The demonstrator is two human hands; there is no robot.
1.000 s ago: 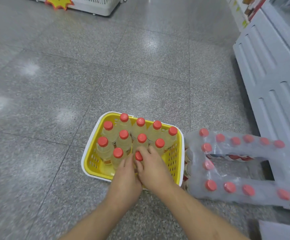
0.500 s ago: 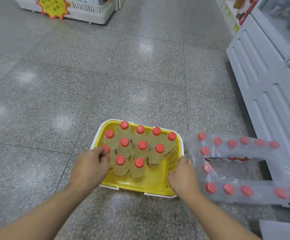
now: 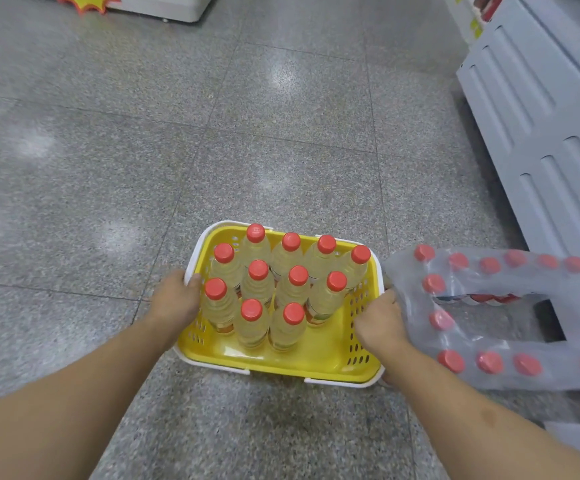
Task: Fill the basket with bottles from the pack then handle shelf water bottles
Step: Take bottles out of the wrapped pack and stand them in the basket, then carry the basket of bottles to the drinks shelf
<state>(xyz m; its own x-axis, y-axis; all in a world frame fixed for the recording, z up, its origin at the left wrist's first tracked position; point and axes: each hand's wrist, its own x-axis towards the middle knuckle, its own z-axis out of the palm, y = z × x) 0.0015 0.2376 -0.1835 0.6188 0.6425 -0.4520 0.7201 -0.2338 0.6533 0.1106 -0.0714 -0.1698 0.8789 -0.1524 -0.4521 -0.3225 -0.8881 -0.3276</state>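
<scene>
The pack [image 3: 510, 317] ran off the right edge under cloudy wrap, so its bottles couldn't be fully counted, and both hands' fingertips were hidden behind the basket [image 3: 316, 358] rim. Eleven red-capped bottles [image 3: 292, 292] stood upright in the yellow basket on the floor [image 3: 212, 133], pack touching its right side. Versus half a second before, left hand [image 3: 176, 299] had slid onto the left rim and right hand [image 3: 380, 322] curled over the right rim, both gripping it.
</scene>
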